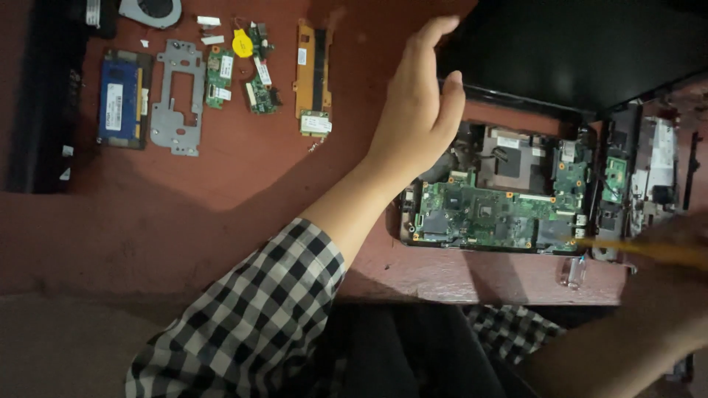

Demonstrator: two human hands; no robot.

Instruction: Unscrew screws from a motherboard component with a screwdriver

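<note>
An opened laptop base (509,193) lies on the reddish table, its green motherboard (483,214) exposed and its black lid (582,51) tilted up behind. My left hand (417,103) rests on the lid's left edge, fingers spread along it, steadying it. My right hand (678,280) is blurred at the right edge, near the base's right end; it grips a thin yellow-handled tool (649,249) whose tip points at the board's lower right corner.
Removed parts lie in a row at the upper left: a blue hard drive (122,98), a grey metal bracket (178,97), small green circuit boards (220,76), a yellow coin cell (243,43), an orange-framed board (313,77), a fan (151,11). A small clear cap (573,270) sits near the table's front edge.
</note>
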